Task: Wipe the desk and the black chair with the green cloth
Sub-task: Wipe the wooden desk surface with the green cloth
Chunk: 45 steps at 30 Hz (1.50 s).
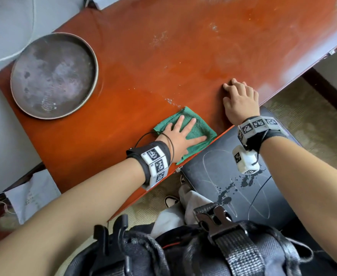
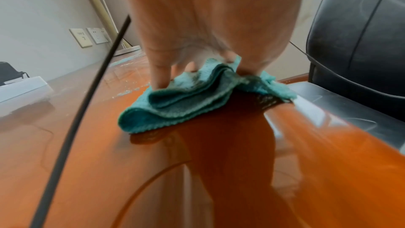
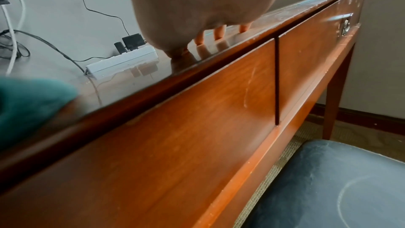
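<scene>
The folded green cloth (image 1: 197, 127) lies on the glossy reddish desk (image 1: 163, 66) at its near edge. My left hand (image 1: 180, 134) presses flat on the cloth with fingers spread. In the left wrist view the fingers (image 2: 158, 74) push down into the cloth (image 2: 175, 108), which is bunched in layers. My right hand (image 1: 240, 100) rests on the desk to the right of the cloth, fingers bent down onto the surface; its fingertips (image 3: 220, 34) touch the desk top (image 3: 131, 82). The black chair (image 1: 223, 180) stands below the desk edge, with chalky scribbles and dark splashes on its seat.
A round dark metal tray (image 1: 54, 75) sits on the desk's left end. White specks and crumbs (image 1: 159, 39) dot the desk farther back. A white power strip (image 3: 122, 62) with plugs lies at the desk's far side by the wall. Carpet (image 1: 313, 126) lies on the right.
</scene>
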Each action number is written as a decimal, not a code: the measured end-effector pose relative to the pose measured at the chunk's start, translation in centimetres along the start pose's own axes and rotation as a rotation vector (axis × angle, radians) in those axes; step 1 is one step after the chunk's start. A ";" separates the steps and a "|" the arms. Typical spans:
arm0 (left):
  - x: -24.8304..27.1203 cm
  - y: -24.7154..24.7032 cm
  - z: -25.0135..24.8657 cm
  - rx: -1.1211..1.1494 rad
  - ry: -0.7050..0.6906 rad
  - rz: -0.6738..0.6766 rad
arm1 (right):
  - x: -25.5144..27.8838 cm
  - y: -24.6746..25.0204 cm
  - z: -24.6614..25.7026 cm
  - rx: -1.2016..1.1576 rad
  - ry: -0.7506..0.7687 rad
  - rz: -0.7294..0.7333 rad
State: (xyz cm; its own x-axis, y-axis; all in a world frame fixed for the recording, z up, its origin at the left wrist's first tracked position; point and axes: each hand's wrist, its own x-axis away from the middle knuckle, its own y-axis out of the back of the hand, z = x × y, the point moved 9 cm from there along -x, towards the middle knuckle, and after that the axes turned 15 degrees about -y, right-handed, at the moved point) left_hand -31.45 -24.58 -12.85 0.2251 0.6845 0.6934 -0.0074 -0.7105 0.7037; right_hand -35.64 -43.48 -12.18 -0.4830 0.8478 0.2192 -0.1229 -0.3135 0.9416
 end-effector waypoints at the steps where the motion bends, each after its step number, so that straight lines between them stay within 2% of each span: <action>1: -0.6 0.7 0.2 0.006 0.008 -0.002 | 0.0 -0.1 -0.1 0.016 0.001 0.001; 8: -1.5 2.2 1.3 0.000 0.007 -0.018 | -0.3 0.1 -0.1 0.091 0.010 0.033; 20: 5.0 -3.9 4.6 -0.114 -0.001 0.086 | -0.2 -0.2 -0.1 0.055 -0.002 0.028; 24: 5.7 -4.2 4.4 -0.147 -0.007 0.116 | -0.3 -0.3 -0.2 0.045 -0.010 0.041; 29: 4.6 -3.5 3.1 -0.145 -0.023 0.125 | -0.2 -0.4 -0.2 0.028 -0.009 0.029; 36: 1.5 -1.6 0.7 -0.178 -0.142 0.079 | -0.3 -0.5 -0.2 0.009 -0.013 0.012; 45: -2.6 2.8 0.1 -0.027 -0.077 -0.075 | -0.6 -0.3 -0.6 0.033 -0.035 0.113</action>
State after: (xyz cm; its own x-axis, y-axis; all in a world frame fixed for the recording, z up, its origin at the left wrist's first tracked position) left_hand -31.99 -28.31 -12.71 0.3006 0.7204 0.6250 -0.0132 -0.6521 0.7580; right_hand -35.82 -44.16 -12.73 -0.4614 0.8224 0.3329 -0.0405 -0.3943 0.9181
